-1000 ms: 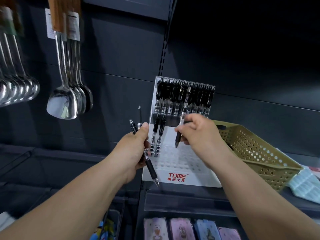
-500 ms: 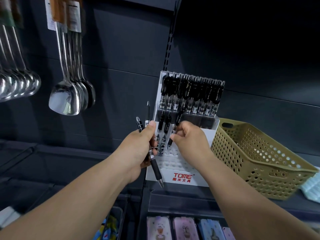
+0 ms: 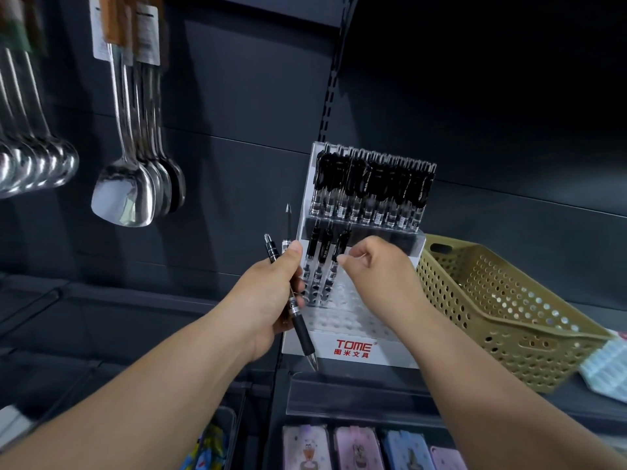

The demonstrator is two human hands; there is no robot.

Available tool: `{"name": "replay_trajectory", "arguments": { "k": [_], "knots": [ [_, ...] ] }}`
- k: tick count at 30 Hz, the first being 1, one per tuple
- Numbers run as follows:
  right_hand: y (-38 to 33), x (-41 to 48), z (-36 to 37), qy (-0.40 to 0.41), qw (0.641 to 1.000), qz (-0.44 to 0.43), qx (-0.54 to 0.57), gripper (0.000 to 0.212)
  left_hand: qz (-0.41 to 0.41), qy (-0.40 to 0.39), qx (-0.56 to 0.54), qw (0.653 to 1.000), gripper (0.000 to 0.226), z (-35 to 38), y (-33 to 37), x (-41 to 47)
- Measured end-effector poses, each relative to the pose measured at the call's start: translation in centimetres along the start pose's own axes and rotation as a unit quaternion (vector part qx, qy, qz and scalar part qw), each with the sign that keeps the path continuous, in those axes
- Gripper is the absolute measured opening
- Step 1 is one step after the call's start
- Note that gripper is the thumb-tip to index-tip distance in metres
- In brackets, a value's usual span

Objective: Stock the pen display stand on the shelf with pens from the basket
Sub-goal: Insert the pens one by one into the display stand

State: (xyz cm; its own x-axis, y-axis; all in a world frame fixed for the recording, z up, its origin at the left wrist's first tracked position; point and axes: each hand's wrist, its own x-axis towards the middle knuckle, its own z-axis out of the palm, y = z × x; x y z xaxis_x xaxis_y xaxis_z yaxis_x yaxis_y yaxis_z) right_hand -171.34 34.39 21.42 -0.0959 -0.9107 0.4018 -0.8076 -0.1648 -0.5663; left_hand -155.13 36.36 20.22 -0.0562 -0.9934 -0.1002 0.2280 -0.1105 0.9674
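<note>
The white pen display stand (image 3: 353, 349) with a red TOME logo stands on the dark shelf. Its back row is packed with black pens (image 3: 373, 184). The second row holds three pens at its left end. My right hand (image 3: 376, 269) pinches the top of the third of those pens (image 3: 334, 269), which stands in its hole. My left hand (image 3: 268, 296) grips a small bundle of loose pens (image 3: 300, 329) just left of the stand, one slanting down with its tip over the stand's front corner. The tan perforated basket (image 3: 509, 317) sits right of the stand; its contents are hidden.
Metal spatulas and ladles (image 3: 125, 198) hang on the back panel at the left. A clear price strip (image 3: 356, 395) edges the shelf, with phone cases (image 3: 356, 449) below it. A pale blue packet (image 3: 607, 371) lies right of the basket.
My right hand carried one pen from in front of the stand up to the second row, where it now stands as the third pen. My left hand kept its bundle.
</note>
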Motion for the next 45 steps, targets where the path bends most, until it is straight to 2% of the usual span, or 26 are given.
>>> {"name": "replay_trajectory", "arguments": {
  "k": [4, 13, 17, 20, 21, 23, 25, 27, 30, 33, 37, 40, 43, 45],
  "knots": [
    [-0.2, 0.5, 0.8, -0.015, 1.0, 0.014, -0.008, 0.021, 0.0, -0.004, 0.002, 1.0, 0.039, 0.4, 0.1, -0.2],
    [-0.7, 0.3, 1.9, 0.007, 0.999, 0.003, -0.037, 0.025, 0.004, 0.002, 0.011, 1.0, 0.039, 0.0, 0.2, -0.4],
    [-0.7, -0.3, 1.3, 0.021, 0.999, 0.009, -0.033, 0.022, 0.0, -0.002, 0.013, 1.0, 0.039, 0.2, 0.2, -0.4],
    [-1.9, -1.4, -0.2, 0.039, 0.999, -0.022, 0.006, 0.022, 0.01, 0.001, 0.013, 1.0, 0.04, 0.5, 0.2, -0.3],
    [-2.6, -1.9, -0.9, 0.015, 0.998, -0.03, 0.047, 0.022, 0.016, 0.004, 0.017, 1.0, 0.04, 0.6, 0.2, -0.3],
    [-4.0, -3.0, -1.9, -0.094, 0.986, -0.027, 0.132, 0.024, 0.04, 0.017, 0.04, 0.998, 0.042, 0.8, 0.4, -0.2],
    [-4.7, -3.7, -2.4, -0.204, 0.969, -0.034, 0.132, 0.024, 0.06, 0.026, 0.069, 0.996, 0.048, 0.9, 0.5, -0.2],
    [-4.8, -3.8, -2.4, -0.252, 0.96, -0.045, 0.115, 0.019, 0.061, 0.025, 0.085, 0.994, 0.061, 1.0, 0.6, -0.3],
    [-4.5, -4.0, -2.0, -0.276, 0.951, -0.044, 0.13, 0.021, 0.064, 0.021, 0.083, 0.994, 0.051, 1.3, 0.6, -0.5],
    [-4.3, -4.4, -1.8, -0.256, 0.956, -0.051, 0.131, 0.018, 0.072, 0.02, 0.091, 0.993, 0.05, 1.6, 0.8, -0.8],
    [-4.2, -4.2, -3.3, -0.183, 0.967, -0.06, 0.167, 0.018, 0.09, 0.016, 0.081, 0.992, 0.066, 1.2, 1.1, -1.0],
    [-3.5, -3.4, -4.8, -0.098, 0.972, -0.032, 0.21, 0.006, 0.076, 0.028, 0.035, 0.996, 0.061, 1.1, 1.0, -1.1],
    [-2.4, -2.1, -5.1, -0.007, 0.979, -0.009, 0.203, 0.009, 0.064, 0.036, 0.011, 0.997, 0.055, 1.2, 0.7, -1.1],
    [-1.5, -1.4, -4.6, 0.021, 0.984, -0.001, 0.175, 0.01, 0.06, 0.037, 0.004, 0.997, 0.053, 1.3, 0.6, -1.1]
  ]
}}
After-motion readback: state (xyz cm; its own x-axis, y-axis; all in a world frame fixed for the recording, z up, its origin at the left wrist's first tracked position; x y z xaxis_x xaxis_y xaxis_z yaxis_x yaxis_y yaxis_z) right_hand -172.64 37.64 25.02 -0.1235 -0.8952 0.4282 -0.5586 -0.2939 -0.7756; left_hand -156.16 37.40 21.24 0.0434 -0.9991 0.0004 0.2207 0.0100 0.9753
